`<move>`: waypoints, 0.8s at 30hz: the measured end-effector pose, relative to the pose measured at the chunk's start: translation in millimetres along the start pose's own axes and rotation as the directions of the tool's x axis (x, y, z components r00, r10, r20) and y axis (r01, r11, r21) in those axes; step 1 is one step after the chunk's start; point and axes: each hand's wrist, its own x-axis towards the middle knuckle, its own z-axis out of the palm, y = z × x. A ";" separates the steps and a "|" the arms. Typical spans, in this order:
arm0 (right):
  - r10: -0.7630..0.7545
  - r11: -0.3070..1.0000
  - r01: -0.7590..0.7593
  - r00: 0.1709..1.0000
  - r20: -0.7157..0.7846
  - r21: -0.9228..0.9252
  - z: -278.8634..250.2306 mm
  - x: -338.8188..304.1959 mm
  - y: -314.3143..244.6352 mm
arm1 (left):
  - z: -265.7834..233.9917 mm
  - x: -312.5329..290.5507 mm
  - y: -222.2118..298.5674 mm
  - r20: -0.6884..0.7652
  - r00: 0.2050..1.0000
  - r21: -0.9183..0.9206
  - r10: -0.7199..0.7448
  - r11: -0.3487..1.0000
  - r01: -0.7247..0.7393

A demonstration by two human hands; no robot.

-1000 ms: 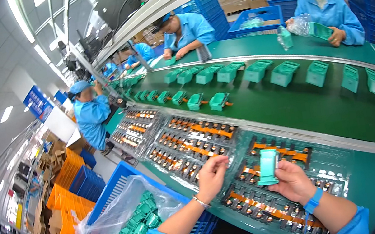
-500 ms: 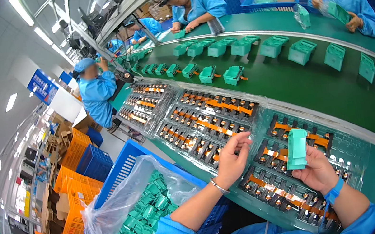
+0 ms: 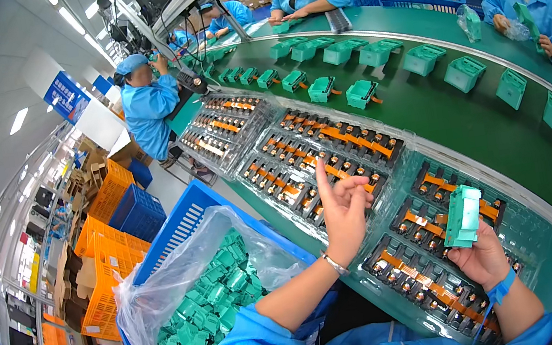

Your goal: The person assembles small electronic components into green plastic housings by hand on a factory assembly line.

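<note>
My right hand [image 3: 485, 257] grips a green plastic housing [image 3: 463, 215], holding it upright above the right-hand clear tray. Its fingers are partly hidden behind the housing. Black parts joined by orange flexible strips [image 3: 427, 282] lie in rows in that tray. Nothing shows in my left hand [image 3: 344, 225], which hovers over the near right part of the middle tray. Its index finger points away from me while the other fingers are loosely bent. More black parts with orange strips [image 3: 343, 171] lie beneath it.
A blue crate [image 3: 187, 220] lined with clear plastic holds many green housings [image 3: 201, 317] at my left. Beyond the trays runs a green conveyor belt [image 3: 414, 100] carrying rows of housings. Co-workers in blue sit across it and at the far left. Orange crates [image 3: 106, 295] stand on the left.
My left hand has lifted and stretched its index finger forward. My right hand still holds the housing, now tilted slightly. The whole view has shifted a little.
</note>
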 end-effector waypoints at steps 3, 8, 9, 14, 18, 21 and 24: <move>0.004 0.999 -0.005 0.999 -0.033 -0.031 -0.9 3.3 -0.4 | -5.1 5.7 -2.7 -0.136 0.991 -0.032 0.002 0.999 -0.007; -0.049 0.992 0.043 0.998 -0.045 -0.123 -6.0 1.6 -2.3 | 2.5 9.2 -4.1 -0.033 0.993 0.103 0.114 0.989 -0.110; -0.036 0.996 0.031 0.998 -0.055 -0.081 -6.1 2.6 -1.3 | 3.0 4.8 -2.2 0.131 0.940 0.284 0.314 0.897 -0.339; 0.010 0.998 -0.011 1.000 -0.022 -0.064 -2.1 3.1 2.5 | 8.1 -31.5 24.2 0.744 0.373 0.087 0.555 0.473 -0.877; 0.002 0.998 -0.010 0.993 -0.120 -0.067 3.2 -7.7 6.2 | 10.0 -39.9 5.0 0.768 0.454 0.106 0.452 0.609 -0.786; 0.018 0.995 -0.032 0.991 -0.135 -0.100 13.1 -13.0 2.4 | 9.1 -37.4 4.9 0.707 0.578 0.190 0.408 0.677 -0.711; 0.022 0.996 -0.032 0.993 -0.118 -0.079 14.3 -9.4 1.2 | 10.0 -36.5 5.8 0.677 0.613 0.208 0.407 0.693 -0.690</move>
